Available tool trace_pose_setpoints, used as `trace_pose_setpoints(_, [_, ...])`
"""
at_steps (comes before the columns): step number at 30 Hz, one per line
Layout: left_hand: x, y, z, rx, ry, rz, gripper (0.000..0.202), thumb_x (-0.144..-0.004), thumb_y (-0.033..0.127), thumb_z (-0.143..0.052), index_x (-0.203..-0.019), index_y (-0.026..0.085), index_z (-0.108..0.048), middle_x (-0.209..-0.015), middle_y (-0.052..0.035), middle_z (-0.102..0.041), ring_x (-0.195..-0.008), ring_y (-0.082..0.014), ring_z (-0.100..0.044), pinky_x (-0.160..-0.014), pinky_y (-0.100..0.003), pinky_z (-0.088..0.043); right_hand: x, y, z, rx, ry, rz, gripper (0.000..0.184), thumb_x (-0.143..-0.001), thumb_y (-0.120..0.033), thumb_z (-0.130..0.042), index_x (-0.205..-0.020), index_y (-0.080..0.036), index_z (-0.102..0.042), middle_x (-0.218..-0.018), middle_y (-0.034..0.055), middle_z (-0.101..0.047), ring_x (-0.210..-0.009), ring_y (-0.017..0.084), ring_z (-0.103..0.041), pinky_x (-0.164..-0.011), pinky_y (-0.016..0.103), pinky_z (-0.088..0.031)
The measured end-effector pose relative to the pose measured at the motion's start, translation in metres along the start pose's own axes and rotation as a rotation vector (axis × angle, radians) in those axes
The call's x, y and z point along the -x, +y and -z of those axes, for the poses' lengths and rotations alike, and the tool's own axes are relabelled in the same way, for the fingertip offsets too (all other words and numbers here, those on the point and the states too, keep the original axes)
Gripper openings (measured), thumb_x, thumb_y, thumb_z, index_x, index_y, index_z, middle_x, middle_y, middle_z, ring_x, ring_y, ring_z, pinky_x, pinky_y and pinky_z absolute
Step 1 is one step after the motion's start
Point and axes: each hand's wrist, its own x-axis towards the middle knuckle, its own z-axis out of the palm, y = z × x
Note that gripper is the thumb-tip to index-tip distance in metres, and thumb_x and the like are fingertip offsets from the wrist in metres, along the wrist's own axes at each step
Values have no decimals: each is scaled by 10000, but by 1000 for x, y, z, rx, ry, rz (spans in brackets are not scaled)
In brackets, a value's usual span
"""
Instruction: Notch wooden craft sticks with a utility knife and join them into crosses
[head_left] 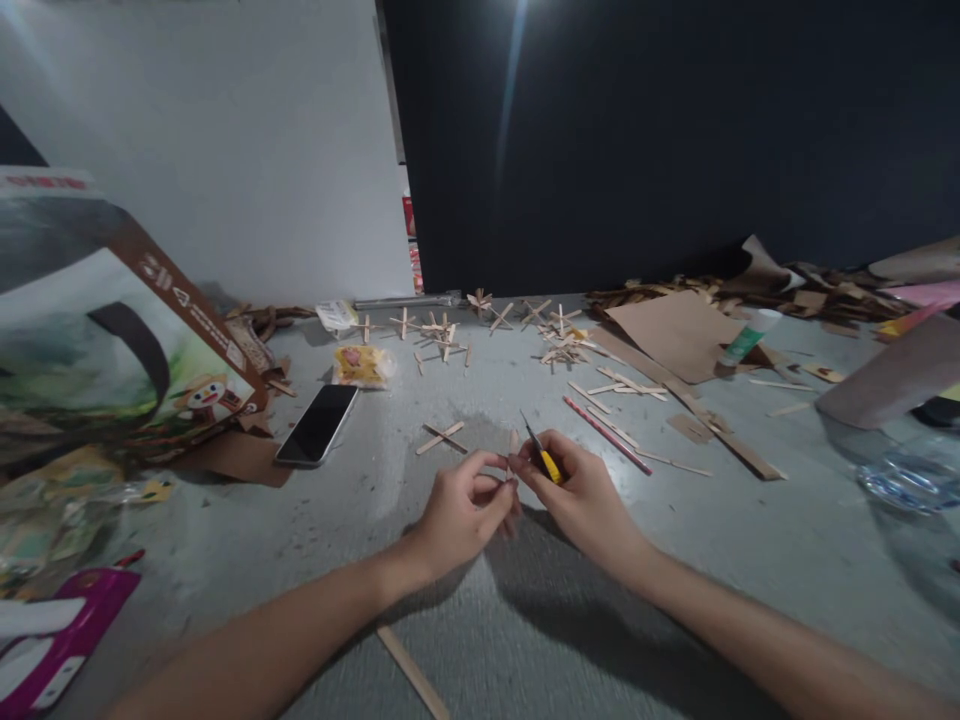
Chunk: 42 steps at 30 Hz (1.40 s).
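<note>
My left hand (pixel 466 508) is closed in a pinch on a small thin wooden stick (pixel 513 441), held upright above the middle of the table. Facing it, my right hand (pixel 577 492) is wrapped round a yellow craft knife (pixel 551 465), its narrow dark blade pointing up and away. The right fingertips meet the left ones at the stick, so whether they also grip it is hard to see. Just beyond the left hand, two wooden sticks (pixel 442 437) lie crossed on the grey table.
Several crossed-stick pieces (pixel 448 340) lie toward the back. A phone (pixel 318 425) and a yellow packet (pixel 363 366) are on the left. A red pencil (pixel 607 435), brown cardboard (pixel 671 335) and a glue stick (pixel 750 337) are on the right. One long wooden stick (pixel 414 672) lies nearest me.
</note>
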Motion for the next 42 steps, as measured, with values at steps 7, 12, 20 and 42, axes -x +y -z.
trace_pose_setpoints(7, [-1, 0, -1, 19, -12, 16, 270, -941, 404, -717, -1064, 194, -600, -663, 2, -714, -520, -154, -655, -510, -245, -490, 5, 6, -1, 152, 1, 70, 204, -973, -423, -624, -898, -236, -597, -686, 3, -674, -580, 168, -595, -570, 260, -452])
trace_pose_setpoints(12, [-2, -1, -2, -7, -2, 12, 271, -940, 415, -710, -1053, 194, -602, -653, 4, -712, -510, -158, -653, -517, -256, -497, 4, 15, -2, 317, 29, 127, 203, -1006, -416, -568, -908, -242, -606, -693, 18, -699, -579, 185, -636, -571, 265, -436])
trace_pose_setpoints(20, [-2, -9, -1, -32, 11, 4, 239, -939, 363, -710, -1065, 189, -607, -619, 12, -706, -499, -151, -638, -502, -246, -474, 6, 27, 2, 540, -67, 214, 248, -1060, -344, -495, -1177, -214, -670, -891, 108, -805, -712, 262, -767, -609, 298, -469])
trace_pose_setpoints(42, [-4, -4, -1, 23, 15, 32, 270, -925, 417, -725, -1027, 210, -584, -643, 20, -688, -498, -162, -644, -504, -265, -509, 0, 26, 1, 391, -104, 124, 195, -1059, -382, -486, -997, -234, -599, -788, 69, -747, -666, 230, -716, -592, 274, -471])
